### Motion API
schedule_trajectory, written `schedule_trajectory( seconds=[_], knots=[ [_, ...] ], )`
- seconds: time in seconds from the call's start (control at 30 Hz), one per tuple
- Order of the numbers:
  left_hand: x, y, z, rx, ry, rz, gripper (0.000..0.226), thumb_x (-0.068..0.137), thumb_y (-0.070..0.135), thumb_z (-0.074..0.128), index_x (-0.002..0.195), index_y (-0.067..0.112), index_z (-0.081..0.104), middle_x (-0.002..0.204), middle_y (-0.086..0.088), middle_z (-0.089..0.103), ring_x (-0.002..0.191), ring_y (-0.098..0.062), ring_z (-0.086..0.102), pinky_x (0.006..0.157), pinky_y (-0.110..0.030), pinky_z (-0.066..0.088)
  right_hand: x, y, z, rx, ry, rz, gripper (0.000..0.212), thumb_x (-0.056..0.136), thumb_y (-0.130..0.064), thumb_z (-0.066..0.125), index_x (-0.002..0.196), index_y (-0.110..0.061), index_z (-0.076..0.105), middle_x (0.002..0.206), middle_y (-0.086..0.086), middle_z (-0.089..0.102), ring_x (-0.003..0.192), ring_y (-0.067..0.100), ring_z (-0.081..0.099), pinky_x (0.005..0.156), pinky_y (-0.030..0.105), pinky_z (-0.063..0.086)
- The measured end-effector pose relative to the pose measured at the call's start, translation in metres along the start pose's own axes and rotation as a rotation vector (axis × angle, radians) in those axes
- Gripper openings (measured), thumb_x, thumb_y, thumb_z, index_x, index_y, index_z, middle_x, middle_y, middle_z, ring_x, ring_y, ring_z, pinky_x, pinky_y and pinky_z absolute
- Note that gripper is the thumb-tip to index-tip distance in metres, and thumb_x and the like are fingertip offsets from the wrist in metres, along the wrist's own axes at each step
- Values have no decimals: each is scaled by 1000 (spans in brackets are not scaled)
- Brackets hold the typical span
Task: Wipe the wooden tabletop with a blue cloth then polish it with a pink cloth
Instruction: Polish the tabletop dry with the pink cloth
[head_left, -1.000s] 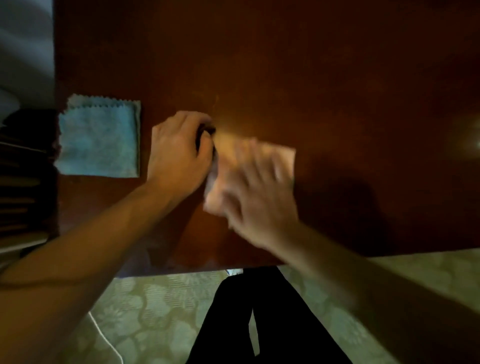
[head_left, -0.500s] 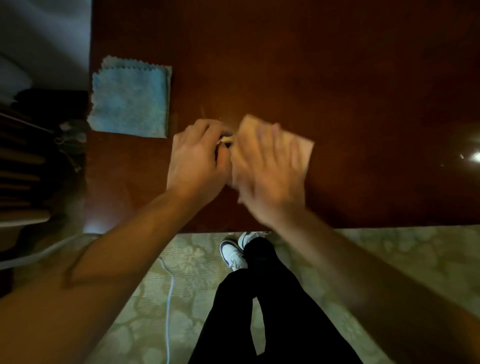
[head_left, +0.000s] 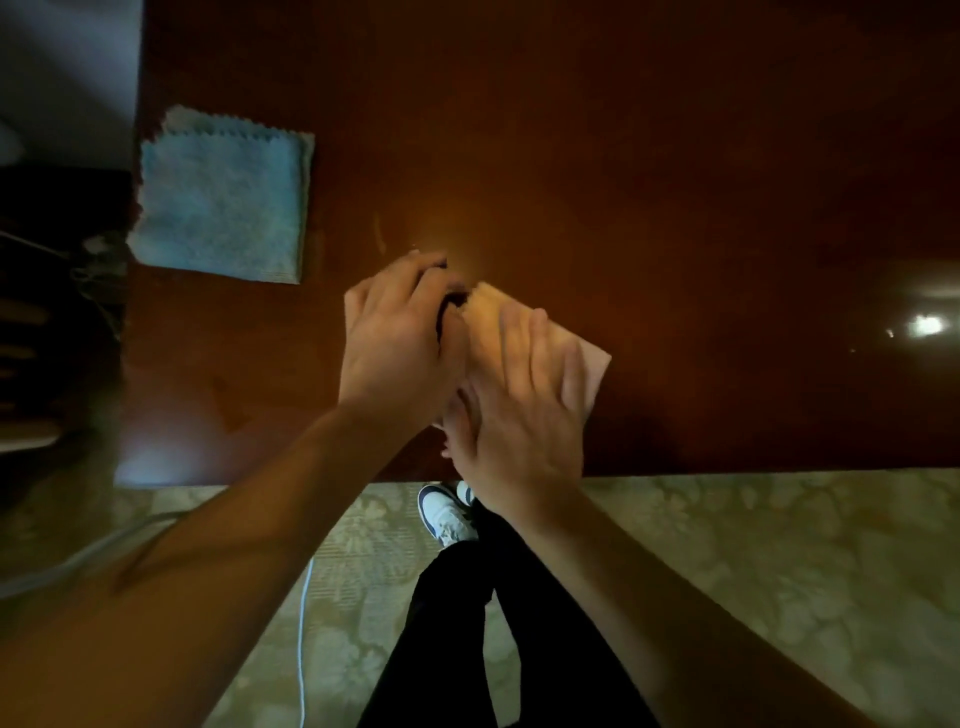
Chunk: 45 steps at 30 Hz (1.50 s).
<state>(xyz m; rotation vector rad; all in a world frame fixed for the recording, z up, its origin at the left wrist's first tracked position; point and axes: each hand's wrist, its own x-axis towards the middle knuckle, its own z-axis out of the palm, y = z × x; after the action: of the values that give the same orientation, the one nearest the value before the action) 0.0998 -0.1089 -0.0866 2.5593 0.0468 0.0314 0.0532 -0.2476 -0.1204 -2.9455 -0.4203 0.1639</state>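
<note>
Polishing stage, judged from the blue cloth (head_left: 221, 200) lying folded and untouched at the far left of the wooden tabletop (head_left: 649, 156), well apart from both hands. Pink cloth (head_left: 589, 364) flat on the wood near the near edge, mostly covered. Right hand (head_left: 519, 415) laid over it with fingers straight and spread, palm down, pressing. Left hand (head_left: 397, 345) just left of it, fingers curled at the cloth's left edge, apparently pinching that edge; exact contact hidden in shadow.

For a good polish: flat palm pressure across the whole pad, overlapping passes along the grain, corners tucked under to avoid dragging, left-hand pinch released once the fold is set. Likely fault: cloth bunching under uneven pressure.

Surface dark reddish-brown and glossy, with a warm glow just beyond the hands and a bright lamp reflection (head_left: 924, 326) at far right. Below the table edge, pale patterned floor (head_left: 779, 545), dark trousers and a white shoe (head_left: 444, 514), a thin light cable (head_left: 304, 623). Dim clutter at left, indistinct.
</note>
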Motion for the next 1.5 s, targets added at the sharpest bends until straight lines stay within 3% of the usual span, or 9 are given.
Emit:
schedule_trajectory(
  seconds=[0.1,0.37,0.47,0.6,0.87,0.97,1.1,1.33,1.5],
  knots=[
    [19,15,9,-1,1,47,27,94,17,50,117,16,64,135,-5,57,133,-19,46,107,-36,23,7,41,-7,-10,-49,-92,63,105,-60,23,161,-31,23,169,8,21,157,31,13,125,53,10],
    [47,44,27,-72,33,42,28,94,19,48,117,20,63,140,-2,54,137,-18,43,109,-37,23,48,134,-38,-6,10,321,63,104,-53,25,161,-26,24,169,13,16,156,37,8,123,59,12],
    [61,50,31,-51,15,35,28,95,18,48,118,19,63,141,-3,53,138,-18,41,111,-39,23,16,77,-22,48,-26,-30,50,100,-49,42,146,-31,49,165,12,29,155,39,14,123,60,13],
    [84,49,38,42,-36,11,31,99,20,47,128,19,58,147,-4,47,143,-19,34,116,-40,18,28,94,-25,4,-101,-377,59,102,-59,32,157,-37,31,170,3,15,158,28,6,125,53,8],
    [120,55,42,115,33,-54,35,96,24,44,129,21,55,139,-2,54,139,-17,39,116,-44,20,193,185,-61,-52,-13,7,63,105,-53,19,163,-29,16,171,12,10,157,35,4,125,52,4],
    [133,59,46,118,45,-75,34,98,24,43,129,19,55,145,-4,49,142,-19,35,117,-45,18,129,157,-48,-17,-49,-203,59,103,-58,24,155,-34,36,170,10,14,157,35,4,124,54,7],
    [159,59,51,114,93,-102,36,100,25,40,133,18,53,151,-4,43,147,-18,28,118,-46,15,105,161,-43,-22,-90,-489,64,102,-60,29,160,-31,28,169,8,19,157,32,10,125,54,8],
    [196,44,35,95,174,-253,38,103,30,34,135,19,52,150,-1,45,144,-14,33,117,-40,15,262,190,-64,-12,-8,-146,62,103,-53,24,162,-32,16,171,7,8,157,32,1,124,51,-1],
    [200,43,28,130,170,-226,37,103,31,35,132,18,55,145,-1,49,137,-12,39,109,-30,17,158,139,-42,137,4,-516,50,101,-43,43,147,-26,53,165,13,29,155,36,16,122,56,11]
  ],
)
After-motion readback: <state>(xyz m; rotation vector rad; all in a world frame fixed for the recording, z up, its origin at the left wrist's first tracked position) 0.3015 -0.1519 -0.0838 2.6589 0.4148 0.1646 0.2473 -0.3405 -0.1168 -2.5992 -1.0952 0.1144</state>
